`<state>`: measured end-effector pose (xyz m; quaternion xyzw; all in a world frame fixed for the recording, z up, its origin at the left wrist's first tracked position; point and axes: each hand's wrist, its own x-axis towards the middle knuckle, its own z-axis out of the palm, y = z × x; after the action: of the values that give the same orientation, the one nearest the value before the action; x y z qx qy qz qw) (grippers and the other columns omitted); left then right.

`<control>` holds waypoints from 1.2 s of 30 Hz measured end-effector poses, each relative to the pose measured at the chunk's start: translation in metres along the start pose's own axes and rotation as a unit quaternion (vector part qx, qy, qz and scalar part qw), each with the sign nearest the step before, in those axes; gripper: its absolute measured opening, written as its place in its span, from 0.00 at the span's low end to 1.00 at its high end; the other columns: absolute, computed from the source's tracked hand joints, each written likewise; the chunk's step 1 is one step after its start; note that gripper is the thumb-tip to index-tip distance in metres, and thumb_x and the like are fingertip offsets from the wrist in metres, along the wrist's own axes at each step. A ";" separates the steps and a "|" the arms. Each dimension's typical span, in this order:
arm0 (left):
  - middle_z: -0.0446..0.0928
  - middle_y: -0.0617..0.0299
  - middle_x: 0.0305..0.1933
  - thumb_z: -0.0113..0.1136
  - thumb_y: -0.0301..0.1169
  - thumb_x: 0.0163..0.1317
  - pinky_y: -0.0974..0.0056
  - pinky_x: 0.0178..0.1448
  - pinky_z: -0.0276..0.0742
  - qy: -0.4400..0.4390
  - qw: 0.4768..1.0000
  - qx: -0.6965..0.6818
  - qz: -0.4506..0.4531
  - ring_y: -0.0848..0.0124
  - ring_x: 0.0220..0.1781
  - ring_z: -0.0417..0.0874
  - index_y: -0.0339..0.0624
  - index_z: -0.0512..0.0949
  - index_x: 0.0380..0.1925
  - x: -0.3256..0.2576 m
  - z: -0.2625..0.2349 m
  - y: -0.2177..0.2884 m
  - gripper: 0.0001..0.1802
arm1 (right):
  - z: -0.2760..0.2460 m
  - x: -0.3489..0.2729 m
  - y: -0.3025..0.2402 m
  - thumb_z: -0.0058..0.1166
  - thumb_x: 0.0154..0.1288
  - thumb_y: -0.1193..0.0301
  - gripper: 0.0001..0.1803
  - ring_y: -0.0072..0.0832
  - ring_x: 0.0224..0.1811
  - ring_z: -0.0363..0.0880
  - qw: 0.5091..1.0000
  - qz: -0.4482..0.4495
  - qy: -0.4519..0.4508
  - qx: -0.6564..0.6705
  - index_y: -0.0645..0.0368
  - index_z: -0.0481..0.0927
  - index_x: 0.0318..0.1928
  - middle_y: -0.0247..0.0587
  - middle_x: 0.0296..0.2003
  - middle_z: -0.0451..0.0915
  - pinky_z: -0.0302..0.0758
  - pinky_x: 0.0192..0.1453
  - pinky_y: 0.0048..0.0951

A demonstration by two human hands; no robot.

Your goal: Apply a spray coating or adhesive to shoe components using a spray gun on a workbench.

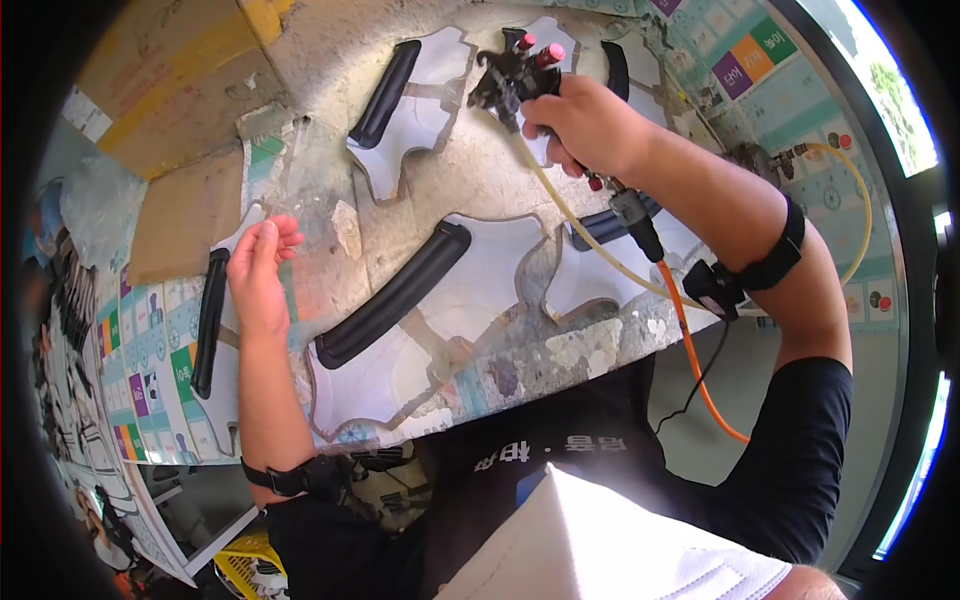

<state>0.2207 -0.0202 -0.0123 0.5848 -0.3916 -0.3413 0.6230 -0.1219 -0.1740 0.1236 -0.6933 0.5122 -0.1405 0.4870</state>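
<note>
My right hand [590, 125] is closed around a spray gun [515, 80] with red knobs, held above the far part of the worktable [335, 190]. A yellow hose [550, 190] and an orange air hose [684, 335] trail from it. My left hand [262, 265] is raised, empty, its fingers loosely curled and apart. It partly covers a narrow whitish piece with a black padded strip [210, 325]. Nearest me lies a flat white cut piece [480, 275] bearing a black padded roll [395, 295]. Similar pieces lie at the right [590, 280] and farther back [415, 125].
Behind on the left stands a cardboard box [170, 80], with a flat cardboard sheet [190, 225] before it. A metal fitting [755, 160] joins the yellow hose at the right. A yellow basket [245, 570] sits below the table's left end. Printed sheeting lines the table sides.
</note>
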 end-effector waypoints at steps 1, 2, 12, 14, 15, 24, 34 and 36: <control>0.83 0.58 0.44 0.55 0.39 0.72 0.68 0.48 0.72 0.001 1.000 0.003 -0.001 0.73 0.43 0.81 0.35 0.80 0.44 -0.001 -0.001 0.000 0.17 | 0.001 0.000 0.000 0.50 0.67 0.65 0.15 0.25 0.13 0.67 1.000 -0.011 0.020 -0.008 0.68 0.76 0.35 0.42 0.17 0.71 0.63 0.19 0.29; 0.83 0.58 0.44 0.55 0.39 0.72 0.68 0.48 0.72 0.001 1.000 0.003 0.000 0.73 0.43 0.81 0.35 0.80 0.44 0.000 0.000 0.001 0.17 | -0.001 0.000 0.001 0.50 0.67 0.65 0.15 0.25 0.13 0.67 1.000 -0.012 0.021 -0.009 0.68 0.76 0.35 0.42 0.17 0.71 0.63 0.19 0.29; 0.83 0.58 0.45 0.55 0.39 0.72 0.68 0.48 0.73 -0.001 1.000 0.001 -0.001 0.73 0.43 0.81 0.35 0.80 0.45 0.002 0.000 0.001 0.17 | -0.001 0.012 0.009 0.47 0.69 0.67 0.13 0.26 0.14 0.67 0.984 -0.145 -0.031 -0.102 0.67 0.76 0.38 0.43 0.24 0.75 0.63 0.20 0.30; 0.83 0.58 0.45 0.55 0.39 0.72 0.68 0.48 0.73 -0.004 1.000 0.001 -0.002 0.73 0.43 0.81 0.35 0.80 0.45 0.001 0.001 0.001 0.17 | -0.009 0.032 0.008 0.48 0.67 0.67 0.12 0.26 0.15 0.70 0.996 -0.075 0.031 -0.048 0.66 0.78 0.36 0.41 0.22 0.75 0.65 0.21 0.31; 0.83 0.58 0.45 0.55 0.39 0.72 0.68 0.48 0.73 -0.001 1.000 0.003 0.000 0.73 0.43 0.81 0.35 0.80 0.45 0.001 0.000 0.000 0.17 | -0.009 0.035 0.001 0.48 0.64 0.67 0.12 0.27 0.16 0.73 0.996 -0.007 0.089 0.006 0.65 0.79 0.35 0.40 0.19 0.74 0.68 0.21 0.33; 0.82 0.58 0.45 0.54 0.40 0.73 0.67 0.49 0.72 -0.007 1.000 0.014 -0.001 0.72 0.44 0.81 0.34 0.79 0.45 0.001 -0.002 -0.001 0.18 | -0.007 0.037 -0.003 0.43 0.65 0.73 0.12 0.26 0.15 0.74 0.995 -0.041 0.058 -0.073 0.64 0.80 0.36 0.41 0.20 0.73 0.70 0.21 0.33; 0.83 0.57 0.45 0.55 0.40 0.71 0.66 0.49 0.73 -0.008 1.000 0.028 0.004 0.71 0.44 0.82 0.34 0.80 0.45 0.001 0.000 0.000 0.17 | 0.013 0.018 -0.003 0.47 0.64 0.66 0.14 0.31 0.18 0.78 0.993 -0.031 -0.010 -0.110 0.64 0.81 0.36 0.44 0.18 0.74 0.73 0.20 0.37; 0.83 0.57 0.45 0.55 0.39 0.72 0.66 0.50 0.73 -0.008 1.000 0.030 0.003 0.71 0.44 0.82 0.34 0.80 0.45 0.002 0.000 -0.002 0.17 | 0.011 0.018 -0.001 0.49 0.63 0.68 0.12 0.31 0.16 0.75 0.990 -0.053 -0.010 -0.130 0.62 0.82 0.39 0.43 0.21 0.72 0.73 0.21 0.35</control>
<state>0.2213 -0.0223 -0.0144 0.5991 -0.4082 -0.3324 0.6033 -0.1062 -0.1836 0.1133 -0.7787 0.4835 -0.0915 0.3893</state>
